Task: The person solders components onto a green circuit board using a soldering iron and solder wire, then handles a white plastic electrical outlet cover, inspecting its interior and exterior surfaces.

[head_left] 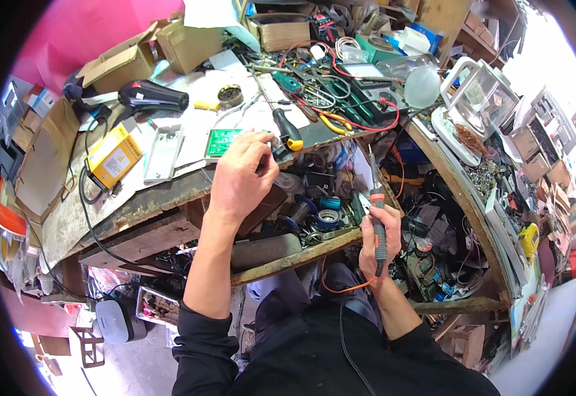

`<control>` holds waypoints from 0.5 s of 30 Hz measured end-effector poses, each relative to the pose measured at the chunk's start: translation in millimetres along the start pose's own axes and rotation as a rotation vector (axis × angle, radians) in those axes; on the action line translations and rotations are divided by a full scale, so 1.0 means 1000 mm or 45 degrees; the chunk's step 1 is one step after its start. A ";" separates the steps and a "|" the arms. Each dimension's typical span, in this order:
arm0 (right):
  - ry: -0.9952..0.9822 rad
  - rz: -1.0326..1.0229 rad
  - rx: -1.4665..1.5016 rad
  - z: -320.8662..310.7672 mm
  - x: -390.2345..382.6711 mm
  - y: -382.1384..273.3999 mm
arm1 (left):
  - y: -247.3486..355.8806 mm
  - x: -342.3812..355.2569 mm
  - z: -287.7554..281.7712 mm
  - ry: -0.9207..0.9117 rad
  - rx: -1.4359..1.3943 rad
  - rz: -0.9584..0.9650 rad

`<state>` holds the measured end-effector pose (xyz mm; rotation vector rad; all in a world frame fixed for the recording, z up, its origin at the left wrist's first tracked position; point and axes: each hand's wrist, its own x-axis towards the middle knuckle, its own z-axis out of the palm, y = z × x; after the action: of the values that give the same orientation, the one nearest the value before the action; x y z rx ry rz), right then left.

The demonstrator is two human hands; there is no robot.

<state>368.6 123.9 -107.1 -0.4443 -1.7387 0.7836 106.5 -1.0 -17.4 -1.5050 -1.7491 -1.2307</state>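
Note:
My left hand (243,179) is over the bench's front edge, at the right side of a green circuit board (222,142) in a pale case. Its fingers are curled together, and what they hold, if anything, I cannot make out. A screwdriver (286,128) with a black and yellow handle lies just beyond those fingers. Lower right, over the open drawer, my right hand (381,239) is closed around a soldering iron (379,228) with a grey and orange-red handle. Its thin tip points up and away from me. Something small and metallic shows beside my right thumb.
An open drawer (294,256) holds solder spools and loose parts below the bench. On the bench lie a hair dryer (154,97), a yellow box (113,156), an empty pale case half (163,153), a round tin (230,97), and several pliers and test leads. Clutter fills the right side.

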 end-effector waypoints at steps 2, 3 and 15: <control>-0.007 -0.095 -0.060 0.005 0.003 0.001 | -0.001 -0.002 -0.005 -0.012 0.030 -0.034; -0.008 -0.144 -0.093 0.005 0.004 0.003 | -0.001 -0.002 -0.005 -0.017 0.041 -0.048; -0.023 -0.012 -0.008 0.000 0.002 0.000 | -0.002 -0.002 -0.003 -0.032 0.023 -0.044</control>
<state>368.2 124.9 -105.7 -0.4342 -1.7590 0.7778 104.5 -4.4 -17.9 -1.4917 -1.8045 -1.2145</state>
